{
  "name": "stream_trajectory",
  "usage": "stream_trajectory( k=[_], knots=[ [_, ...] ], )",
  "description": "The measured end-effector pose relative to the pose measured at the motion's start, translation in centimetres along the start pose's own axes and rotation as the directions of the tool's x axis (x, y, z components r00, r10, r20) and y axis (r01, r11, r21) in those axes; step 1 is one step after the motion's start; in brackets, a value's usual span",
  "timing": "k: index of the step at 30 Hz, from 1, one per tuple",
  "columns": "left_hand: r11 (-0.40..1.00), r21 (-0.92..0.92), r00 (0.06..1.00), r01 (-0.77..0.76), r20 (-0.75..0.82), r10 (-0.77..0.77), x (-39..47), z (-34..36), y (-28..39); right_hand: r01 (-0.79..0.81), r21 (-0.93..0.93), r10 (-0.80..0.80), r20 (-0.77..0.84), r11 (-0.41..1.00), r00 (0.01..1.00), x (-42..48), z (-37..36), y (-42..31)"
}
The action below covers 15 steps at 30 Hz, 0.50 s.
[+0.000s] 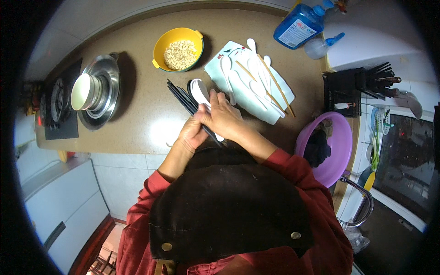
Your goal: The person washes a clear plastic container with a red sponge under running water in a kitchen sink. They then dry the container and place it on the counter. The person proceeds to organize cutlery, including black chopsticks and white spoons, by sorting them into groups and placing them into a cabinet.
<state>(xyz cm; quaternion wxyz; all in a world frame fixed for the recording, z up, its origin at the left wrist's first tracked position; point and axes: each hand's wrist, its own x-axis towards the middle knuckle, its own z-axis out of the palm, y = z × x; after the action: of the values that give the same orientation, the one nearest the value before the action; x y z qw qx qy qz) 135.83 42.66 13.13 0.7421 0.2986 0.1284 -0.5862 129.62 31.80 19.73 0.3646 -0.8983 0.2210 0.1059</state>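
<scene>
My left hand (193, 132) is closed around a bundle of black chopsticks (183, 100) near the counter's front edge. My right hand (225, 117) rests against it, over white spoons (200, 92) that lie beside the chopsticks; whether its fingers grip them is hidden. A dark spoon edge shows behind the white ones. Right of my hands, a pale blue-green rectangular plate (215, 74) holds several white spoons (226, 67) and light wooden chopsticks (277, 86). Behind my hands stands a yellow two-handled bowl (161, 43) with peeled nuts or beans (179, 55) inside.
Steel basins (111, 103) with a pale bowl (81, 92) stand at the left, by a black gas stove (62, 129). A blue liquid bottle (299, 26) and a spray bottle (316, 47) are back right. A purple basin (338, 161) holding dark cloth and a black utensil rack (343, 80) are at the right.
</scene>
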Motion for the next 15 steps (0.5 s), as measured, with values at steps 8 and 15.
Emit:
stream_trajectory(
  k=[8,15],
  knots=[
    [1.0,0.012,0.995,-0.026,-0.097,0.027,-0.4,0.1,0.5,0.174,0.024,-0.17,-0.12,0.984,0.978,-0.4,1.6,0.6],
    [0.995,-0.048,0.989,-0.086,-0.122,0.079,-0.6,0.7,0.7,0.284,0.417,-0.068,-0.461,0.863,0.885,-1.9,1.5,5.0]
  ],
)
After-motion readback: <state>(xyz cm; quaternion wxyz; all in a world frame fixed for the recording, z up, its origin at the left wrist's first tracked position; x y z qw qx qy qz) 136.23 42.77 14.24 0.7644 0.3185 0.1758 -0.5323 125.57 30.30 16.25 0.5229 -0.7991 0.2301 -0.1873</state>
